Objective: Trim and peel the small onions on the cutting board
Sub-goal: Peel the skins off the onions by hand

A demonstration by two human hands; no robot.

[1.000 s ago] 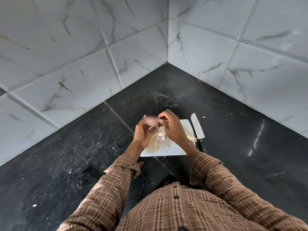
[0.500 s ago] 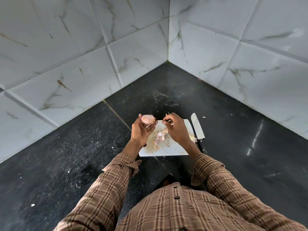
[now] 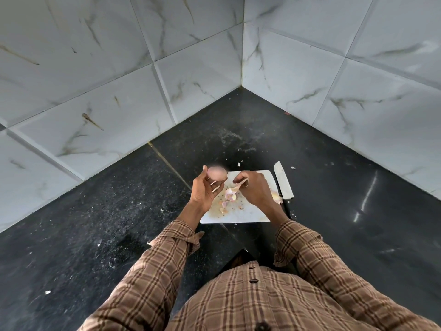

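One small onion (image 3: 216, 174), blurred, sits in the left hand (image 3: 204, 191), fingers curled round it, raised over the left edge of the white cutting board (image 3: 241, 215). Right hand (image 3: 254, 188) pinches a strip of peel (image 3: 241, 183) above the board and hides part of it. One loose pile of peel scraps (image 3: 229, 195) lies on the board. One knife (image 3: 284, 181) lies on the black counter (image 3: 119, 223) just beside the board's right edge, handle partly hidden by the right wrist.

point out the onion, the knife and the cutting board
onion (image 3: 216, 173), head view, on its rounded pink side
knife (image 3: 283, 180), head view, mid blade
cutting board (image 3: 248, 215), head view, bare near part
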